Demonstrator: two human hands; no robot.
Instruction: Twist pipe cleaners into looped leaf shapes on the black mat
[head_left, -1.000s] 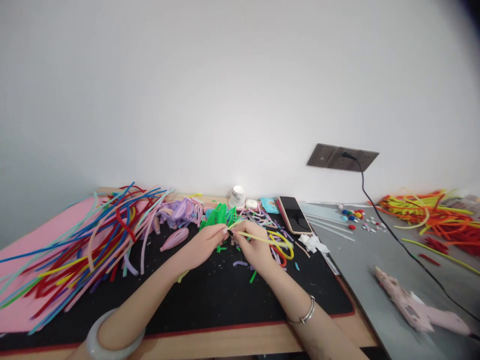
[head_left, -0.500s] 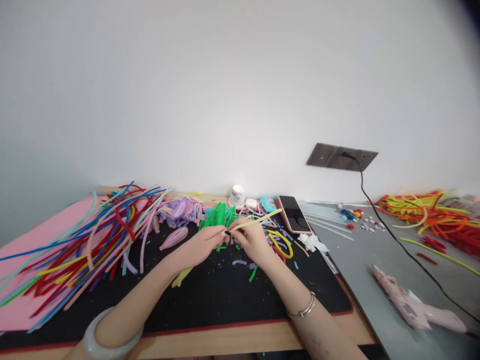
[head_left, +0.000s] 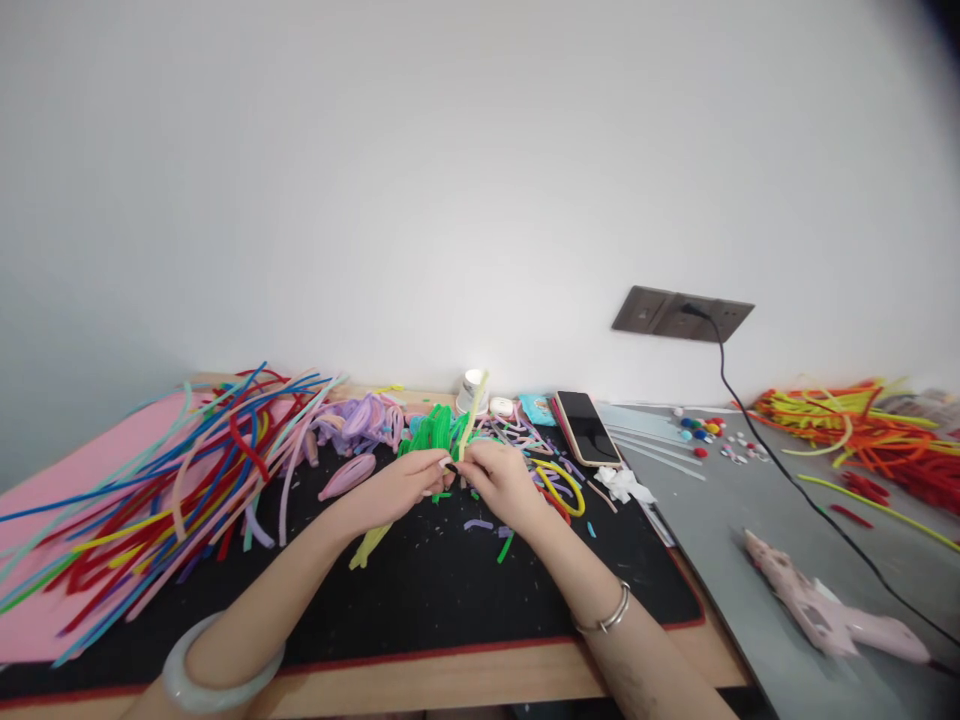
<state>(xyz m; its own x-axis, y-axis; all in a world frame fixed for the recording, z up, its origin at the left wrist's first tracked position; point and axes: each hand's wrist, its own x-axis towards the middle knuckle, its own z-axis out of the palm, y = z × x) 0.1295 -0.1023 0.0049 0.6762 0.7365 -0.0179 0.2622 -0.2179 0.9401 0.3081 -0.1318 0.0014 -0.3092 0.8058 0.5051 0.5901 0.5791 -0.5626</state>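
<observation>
Here, the fingers of the left hand and right hand are meeting tip to tip above the middle of the desk, closing in a pinch on a pale yellow pipe cleaner. One end of it is sticking up from between the fingertips, leaning slightly right in front of a white cup; the gripped part is hiding behind the fingers. More pale yellow stem is showing below the left hand, though whether it is joining the upright piece I cannot tell. Just beyond the fingers, a green bundle is lying on the black mat, and a yellow loop is resting to the right of the right hand. A pink looped piece is lying near the left hand, with a purple bundle sitting behind it. Farther right, a phone is lying beside crumpled tissue. At the far left, a colorful heap is spreading over a pink sheet. At the far right, a pink glue gun is lying below an orange and red heap, and a black cord is hanging from the wall socket.
</observation>
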